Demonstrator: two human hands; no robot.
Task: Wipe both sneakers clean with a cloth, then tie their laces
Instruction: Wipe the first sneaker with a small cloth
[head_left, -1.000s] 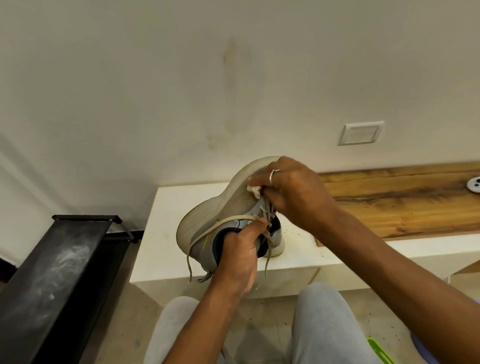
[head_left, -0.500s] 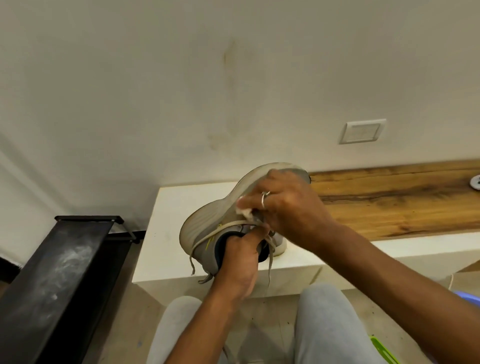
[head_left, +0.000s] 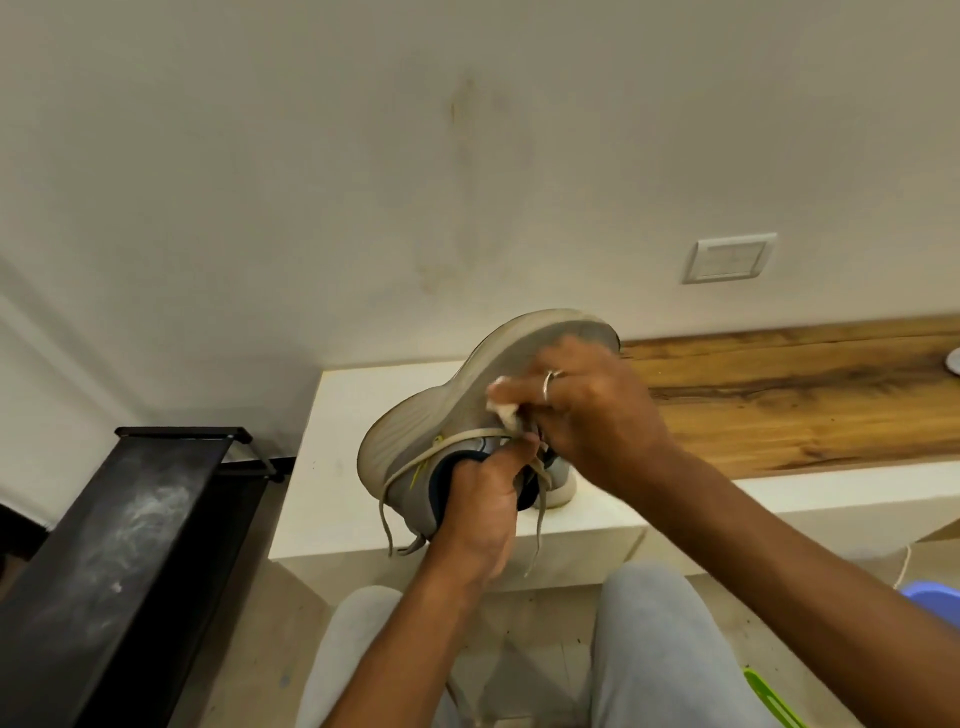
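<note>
sneaker is being held over the white ledge, and contact w/ the ledge cannot be told. the sole is facing up and left. the heel end is sitting low by the l. knuckles and the toe end is rising past the rt fingertips.

l. hand is gripping at the collar, w/ fingers curling inside the opening and thumb lying outside near the tongue. laces are hanging loose and untied on either side of the l. knuckles.

cloth is bunched small. rt hand is pinching it betw. thumb and fingertips and pressing it on the sidewall just above the l. thumb. rt fingers are lying close together, curled over the cloth.

handling (est.):
- sneaker is prob. light, w/ a soft, yielding upper and a firmer midsole.
- the fingers-inside collar hold is bracing it best against wiping force.
- cloth is limp and needing a firm pinch.
- loose laces are risking a snag under the cloth.

change vs. 1.0 s ago:
- toe end is lying further right, so more outsole is showing past the rt fingertips.
- cloth is sitting lower, nearer the l. thumb.
- l. grip is remaining unchanged.
</note>
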